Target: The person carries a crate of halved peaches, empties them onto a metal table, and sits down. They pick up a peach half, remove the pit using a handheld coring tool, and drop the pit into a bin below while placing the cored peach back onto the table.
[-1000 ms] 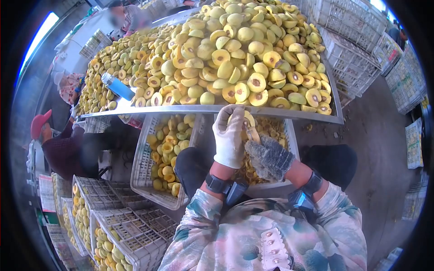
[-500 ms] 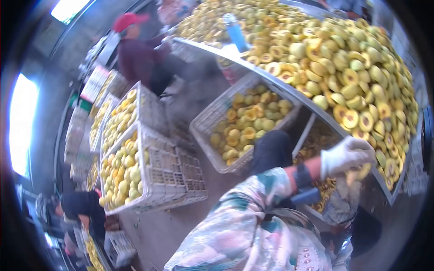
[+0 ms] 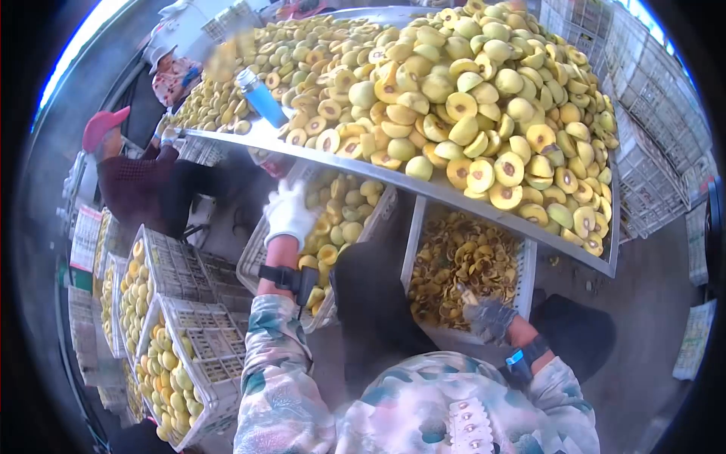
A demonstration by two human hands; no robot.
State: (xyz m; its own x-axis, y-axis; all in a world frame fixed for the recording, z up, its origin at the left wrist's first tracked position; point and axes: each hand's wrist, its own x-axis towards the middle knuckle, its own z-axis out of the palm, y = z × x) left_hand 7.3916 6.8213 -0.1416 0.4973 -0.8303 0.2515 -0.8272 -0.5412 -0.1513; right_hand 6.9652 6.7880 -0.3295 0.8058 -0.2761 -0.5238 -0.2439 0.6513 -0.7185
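My left hand (image 3: 290,214), in a white glove, reaches over a crate (image 3: 382,216) of yellow-green stone fruit (image 3: 349,210), its fingers apart and nothing seen between them. My right hand (image 3: 490,318) wears a grey, stained glove and is closed around a small tool with a pale tip (image 3: 466,293); the rest of the tool is hidden in the fist. That hand hovers at the edge of a white crate (image 3: 525,276) filled with brownish fruit scraps (image 3: 461,261). Halved fruit (image 3: 508,169) showing brown centres lies heaped on the metal table (image 3: 423,186) above both crates.
A blue bottle (image 3: 261,98) stands among the fruit on the table. Stacked crates (image 3: 215,356) full of fruit are at lower left, more crates (image 3: 643,129) at right. A person in a red cap (image 3: 140,174) and another in a pale hat (image 3: 172,79) sit along the table's left side.
My left hand has swung left from beside the table's right corner to the fruit crate, and the fruit piece it held is gone. My right hand now shows over the scrap crate. The view has turned.
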